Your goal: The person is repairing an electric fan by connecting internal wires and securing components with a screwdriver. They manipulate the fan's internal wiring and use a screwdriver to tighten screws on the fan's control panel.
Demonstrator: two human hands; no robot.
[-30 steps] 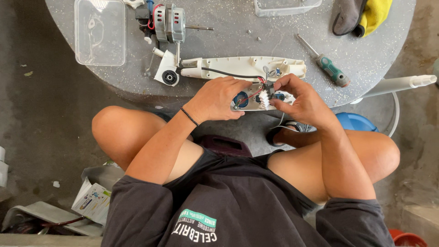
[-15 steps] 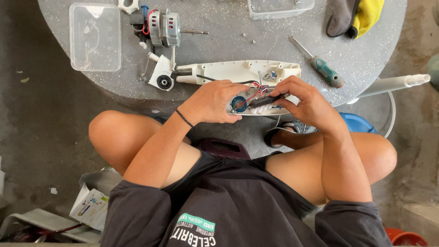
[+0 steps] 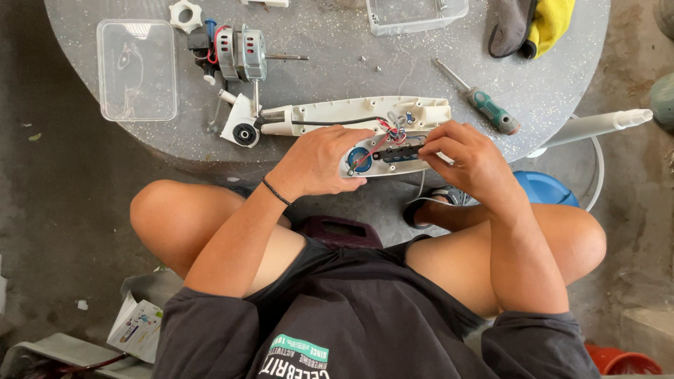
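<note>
An opened white plastic housing (image 3: 337, 116) lies at the near edge of a round grey table (image 3: 351, 49), with red and blue wires, a blue round part (image 3: 359, 158) and a dark switch strip (image 3: 401, 153) inside it. My left hand (image 3: 319, 161) rests on the housing's near edge and holds it down beside the blue part. My right hand (image 3: 467, 158) pinches the right end of the dark switch strip with its fingertips. A black cable runs along the housing toward a white pivot piece (image 3: 241, 126).
A small electric motor (image 3: 239, 52) with a shaft, a white knob (image 3: 186, 14), two clear plastic boxes (image 3: 135, 69) (image 3: 415, 14), a green-handled screwdriver (image 3: 481, 100) and a grey and yellow cloth (image 3: 530, 24) lie on the table. A white tube (image 3: 597, 126) juts out at right.
The view has shifted slightly. My right hand has moved from the wire bundle onto the dark switch strip; my left hand stays on the housing.
</note>
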